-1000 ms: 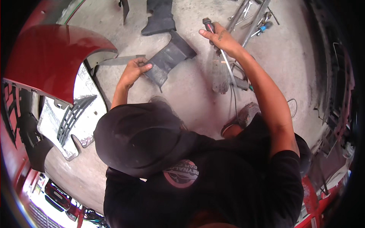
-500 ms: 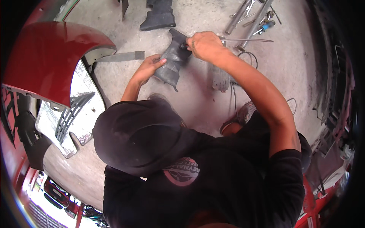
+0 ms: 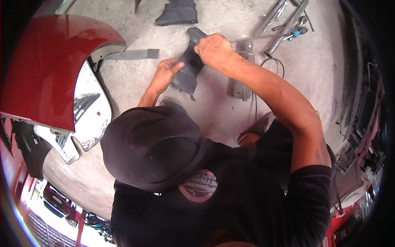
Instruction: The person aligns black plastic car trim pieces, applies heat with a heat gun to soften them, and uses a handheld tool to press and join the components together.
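My left hand (image 3: 165,77) grips the lower left edge of a dark grey moulded plastic trim panel (image 3: 187,74), thumb on top. The panel is held tilted above the concrete floor, with a small tab at its lower end. Over the panel's upper right edge, my right hand (image 3: 214,50) is closed in a fist. A thin grey rod or cord (image 3: 259,38) sticks out to the right from behind that fist. Its other end, inside the fingers, is hidden, as is the part of the panel under the hand.
Another dark trim piece (image 3: 177,13) lies beyond the panel. To the right are a grey box-like device (image 3: 243,76) with a black cable, metal tubes (image 3: 290,26) and a blue-handled tool (image 3: 299,32). A red fender (image 3: 61,70) and a grey strip (image 3: 133,54) are at left.
My right fist has shifted slightly left over the panel, and the rod has swung to slant upward at its right end. A dark piece seen at the right fingertips is now hidden.
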